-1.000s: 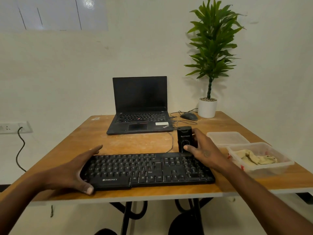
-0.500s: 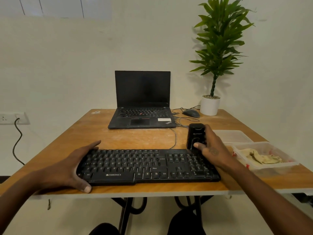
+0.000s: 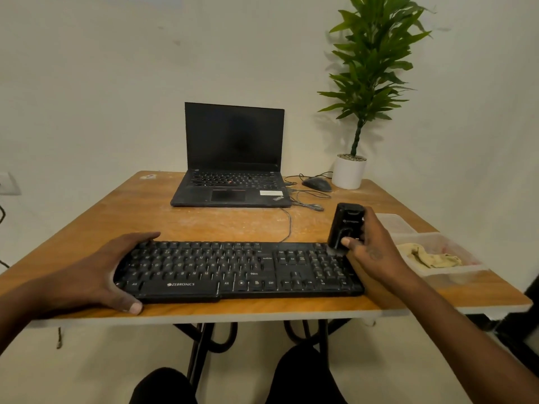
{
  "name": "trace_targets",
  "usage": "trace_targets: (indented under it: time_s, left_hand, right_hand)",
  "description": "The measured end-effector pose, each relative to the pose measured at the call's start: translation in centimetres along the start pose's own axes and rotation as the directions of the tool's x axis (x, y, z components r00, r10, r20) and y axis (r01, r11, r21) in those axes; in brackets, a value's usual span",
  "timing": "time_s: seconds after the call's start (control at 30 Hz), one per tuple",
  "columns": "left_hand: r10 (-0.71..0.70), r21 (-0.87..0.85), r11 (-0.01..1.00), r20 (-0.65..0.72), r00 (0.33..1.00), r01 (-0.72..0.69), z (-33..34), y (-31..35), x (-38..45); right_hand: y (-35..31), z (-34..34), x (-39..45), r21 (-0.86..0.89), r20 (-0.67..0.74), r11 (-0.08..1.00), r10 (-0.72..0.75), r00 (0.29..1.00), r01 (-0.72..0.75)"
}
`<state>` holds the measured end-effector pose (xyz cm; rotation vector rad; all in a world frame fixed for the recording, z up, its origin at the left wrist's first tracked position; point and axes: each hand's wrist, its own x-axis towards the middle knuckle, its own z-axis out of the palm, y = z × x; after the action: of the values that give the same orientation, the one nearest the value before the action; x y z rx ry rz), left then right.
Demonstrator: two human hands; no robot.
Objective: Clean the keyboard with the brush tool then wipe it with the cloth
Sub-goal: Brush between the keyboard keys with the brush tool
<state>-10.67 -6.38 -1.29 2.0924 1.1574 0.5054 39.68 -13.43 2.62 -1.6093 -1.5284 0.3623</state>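
Observation:
A black keyboard [image 3: 233, 268] lies along the front edge of the wooden table [image 3: 204, 220]. My left hand [image 3: 96, 275] grips its left end, thumb at the front edge and fingers over the back. My right hand [image 3: 370, 249] holds a black brush tool [image 3: 344, 225] upright, its lower end touching the keyboard's far right corner above the number pad. A yellowish cloth [image 3: 428, 256] lies crumpled in a clear plastic tub [image 3: 455, 269] to the right of the keyboard.
An open black laptop [image 3: 233, 176] stands at the back of the table, with a mouse [image 3: 317, 183], loose cables and a potted plant [image 3: 350, 170] to its right. A clear lid [image 3: 393, 223] lies behind the tub. My knees show under the table.
My right hand has kept the brush tool at the keyboard's far right corner, tilting it slightly. The camera view has shifted down and left. My left hand stays on the keyboard's left end.

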Motion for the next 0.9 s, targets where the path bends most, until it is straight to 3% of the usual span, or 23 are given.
trace_targets:
  time_s: [0.23, 0.43, 0.7, 0.9]
  left_hand:
    - [0.015, 0.016, 1.000, -0.048, 0.999, -0.015, 0.0, -0.8, 0.4]
    - [0.016, 0.005, 1.000, -0.064, 0.998, -0.016, -0.1, -1.5, 0.9]
    - [0.048, -0.029, 0.998, -0.035, 0.998, -0.049, -0.4, -2.3, 1.2]
    - [0.042, -0.010, 0.999, -0.058, 0.997, -0.043, -0.3, -2.3, 1.4]
  right_hand:
    - [-1.2, 0.4, -0.7, -0.023, -0.016, 0.999, 0.032, 0.999, -0.033]
    - [-0.9, -1.6, -6.2, 0.114, -0.045, 0.993, 0.049, 0.998, -0.044]
    - [-0.8, 0.7, -0.3, 0.024, -0.078, 0.996, 0.084, 0.993, -0.083]
    - [-1.2, -1.0, -6.5, 0.078, -0.083, 0.994, 0.085, 0.993, -0.078]
